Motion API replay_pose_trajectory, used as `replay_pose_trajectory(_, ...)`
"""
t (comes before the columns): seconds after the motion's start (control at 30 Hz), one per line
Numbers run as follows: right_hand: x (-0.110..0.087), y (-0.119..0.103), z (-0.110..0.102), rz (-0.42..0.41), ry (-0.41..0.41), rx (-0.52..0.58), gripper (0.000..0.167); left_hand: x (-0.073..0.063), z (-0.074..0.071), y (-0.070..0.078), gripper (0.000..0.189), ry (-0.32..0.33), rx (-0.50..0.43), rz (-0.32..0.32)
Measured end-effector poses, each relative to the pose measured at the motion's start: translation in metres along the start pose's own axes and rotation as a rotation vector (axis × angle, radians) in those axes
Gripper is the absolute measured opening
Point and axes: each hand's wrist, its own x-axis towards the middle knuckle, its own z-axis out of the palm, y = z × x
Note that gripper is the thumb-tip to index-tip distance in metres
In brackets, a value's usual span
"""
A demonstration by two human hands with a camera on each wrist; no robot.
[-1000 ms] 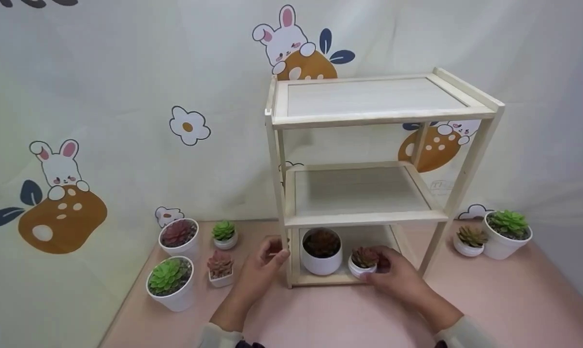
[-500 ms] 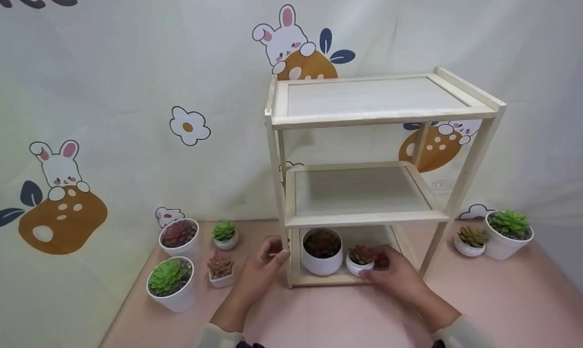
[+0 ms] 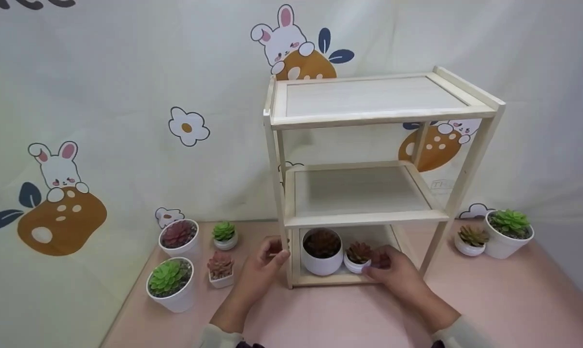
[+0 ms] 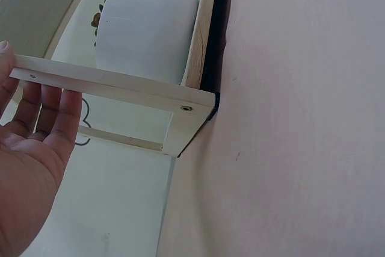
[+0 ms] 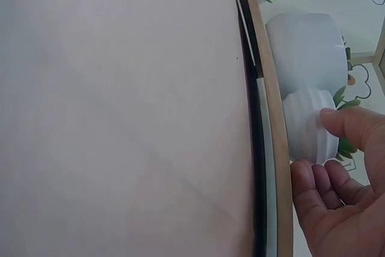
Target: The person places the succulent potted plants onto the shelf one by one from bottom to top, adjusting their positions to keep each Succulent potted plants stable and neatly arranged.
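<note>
Behind the pink table (image 3: 311, 319) rises a pale, lightly creased backdrop (image 3: 127, 72), which also runs along the table's left side. Left of the table, a printed rabbit (image 3: 59, 166) tops a brown shape; above its back edge, a white flower (image 3: 178, 134). Soft light falls across the table.

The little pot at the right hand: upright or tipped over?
Upright: the little pot stands on the bottom shelf, its succulent on top.

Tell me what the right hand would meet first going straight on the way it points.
The small white pot, which the right hand touches; past it, the larger white pot looks next in line, though depth is unclear.
</note>
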Motion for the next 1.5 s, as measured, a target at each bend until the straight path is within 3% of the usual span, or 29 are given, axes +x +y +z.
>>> replay_pose_trajectory(0.33, -0.004, -0.003, -0.003, -0.007, -0.002, 0.018, 0.039, 0.001, 0.0, -0.001, 0.032, 0.003, -0.003, 0.005)
replay_pose_trajectory(0.73, -0.018, -0.012, -0.021, 0.029, 0.052, 0.062, 0.044, -0.001, 0.001, 0.001, 0.033, 0.016, -0.005, -0.015)
replay_pose_trajectory(0.93, -0.025, -0.021, -0.029, -0.01, 0.042, 0.054, 0.045, -0.001, 0.001, 0.0, 0.03, 0.025, 0.008, -0.005)
replay_pose_trajectory(1.5, -0.045, -0.054, -0.099, -0.053, 0.038, 0.102, 0.034, -0.001, 0.002, -0.003, 0.039, 0.018, 0.008, -0.012)
